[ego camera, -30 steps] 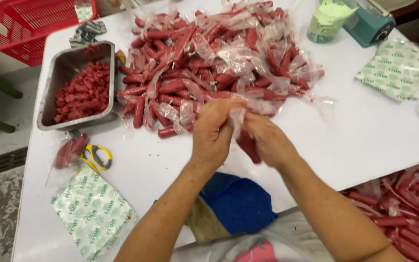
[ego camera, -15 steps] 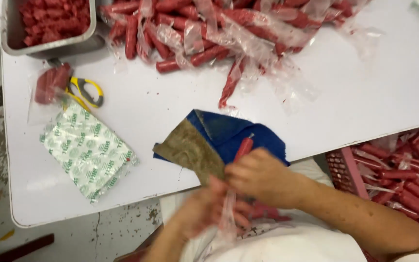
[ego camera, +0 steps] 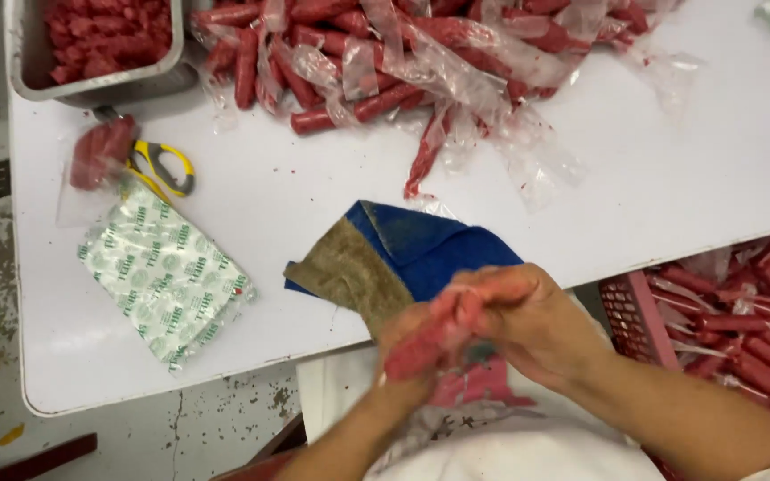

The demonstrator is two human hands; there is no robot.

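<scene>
Below the near edge of the white tabletop, both hands meet over the person's lap. Left hand is curled round a red sausage stick, gripping its lower part; image is blurred here, so finger detail is unclear. Right hand is closed over the upper end of the same stick, fingers pressed together on it. Stick is tilted, held off the tabletop, just in front of the blue cloth.

Blue cloth lies at the tabletop's near edge, partly hanging over it, with a brown worn patch on its left side. Left of the cloth, a flat white packet with green print lies on the tabletop. Beyond that packet, yellow-handled scissors lie touching a small clear bag of red meat. Behind those, at the far left corner, a metal tray holds red meat pieces.

Beyond the cloth, across the far part of the tabletop, a big pile of red sausages in clear plastic wrappers spreads out; loose empty wrappers trail toward the cloth. Right of the cloth and lower than the tabletop, a pink plastic basket is full of wrapped red sticks. Floor at left is stained concrete.
</scene>
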